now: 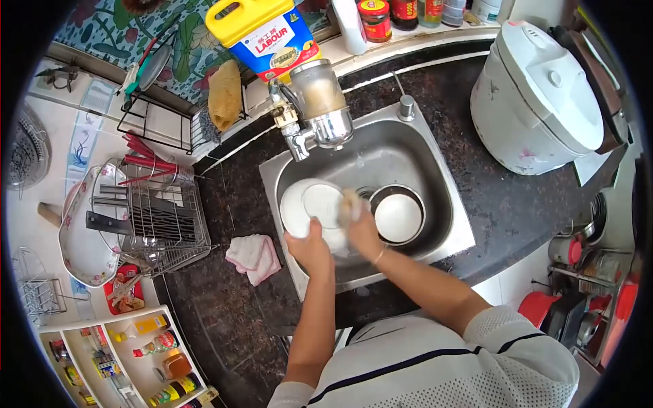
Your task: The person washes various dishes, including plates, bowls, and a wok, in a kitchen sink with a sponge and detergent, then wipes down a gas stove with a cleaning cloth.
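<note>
A white rice cooker [527, 102] stood on the dark surface [218, 313], its lid down. Along the pale ledge [391, 54], I saw a jug [269, 41] in yellow, white and blue, then a white bottle [350, 27] beside a red-lidded jar [375, 24]. A tan loofah [224, 95] hung near the jug. A folded pink-and-white cloth [254, 258] lay between me and the wire rack [197, 234], which had red chopsticks [146, 162] at one end and an oval flowered dish [92, 251] next to it. Bottles [144, 326] filled a white shelf [112, 314].
</note>
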`<state>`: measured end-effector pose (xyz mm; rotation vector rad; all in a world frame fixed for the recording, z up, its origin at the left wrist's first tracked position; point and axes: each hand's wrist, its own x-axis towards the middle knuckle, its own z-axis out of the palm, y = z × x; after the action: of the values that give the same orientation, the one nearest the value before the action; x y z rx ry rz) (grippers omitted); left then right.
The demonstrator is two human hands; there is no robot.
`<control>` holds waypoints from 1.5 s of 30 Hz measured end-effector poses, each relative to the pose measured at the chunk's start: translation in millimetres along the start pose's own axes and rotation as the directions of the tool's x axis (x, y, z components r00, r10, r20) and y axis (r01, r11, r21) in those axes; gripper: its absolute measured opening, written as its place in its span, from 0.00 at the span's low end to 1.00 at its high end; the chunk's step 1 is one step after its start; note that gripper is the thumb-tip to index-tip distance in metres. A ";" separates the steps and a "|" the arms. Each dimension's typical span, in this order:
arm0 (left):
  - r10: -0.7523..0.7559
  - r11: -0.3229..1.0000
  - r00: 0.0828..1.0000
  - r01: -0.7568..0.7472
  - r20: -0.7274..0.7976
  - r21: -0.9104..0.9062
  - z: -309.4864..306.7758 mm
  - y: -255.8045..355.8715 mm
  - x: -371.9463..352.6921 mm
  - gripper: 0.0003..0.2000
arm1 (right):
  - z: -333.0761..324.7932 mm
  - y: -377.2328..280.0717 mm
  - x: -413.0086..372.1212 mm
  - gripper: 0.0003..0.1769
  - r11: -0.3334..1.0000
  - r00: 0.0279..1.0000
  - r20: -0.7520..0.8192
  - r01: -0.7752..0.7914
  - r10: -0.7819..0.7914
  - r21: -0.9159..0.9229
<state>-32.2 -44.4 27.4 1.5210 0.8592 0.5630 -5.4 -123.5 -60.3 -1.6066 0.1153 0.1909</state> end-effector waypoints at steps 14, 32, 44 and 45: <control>0.140 0.796 0.961 -0.252 0.238 0.550 1.4 10.4 -12.2 0.18 | -19.7 -37.1 -19.2 0.17 0.978 0.979 0.053 0.191 -0.196 0.083; 0.657 0.134 0.271 -0.960 0.704 0.245 -17.7 14.8 -0.8 0.17 | -102.6 -15.0 27.3 0.22 0.949 0.954 0.163 -0.278 0.253 0.149; -0.390 0.914 0.862 0.405 0.323 0.023 0.5 -35.9 3.7 0.18 | -73.6 -69.0 20.8 0.23 0.248 0.723 0.368 0.592 -0.585 -0.767; -0.339 0.941 0.886 0.317 0.316 0.121 5.7 -35.2 -0.8 0.18 | -60.8 -44.7 29.4 0.20 0.321 0.780 0.322 0.542 -0.537 -0.777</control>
<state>-35.1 -49.1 -7.8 1.4348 0.8505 0.0234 35.1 -180.9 -19.9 -2.5408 -0.6530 -0.3625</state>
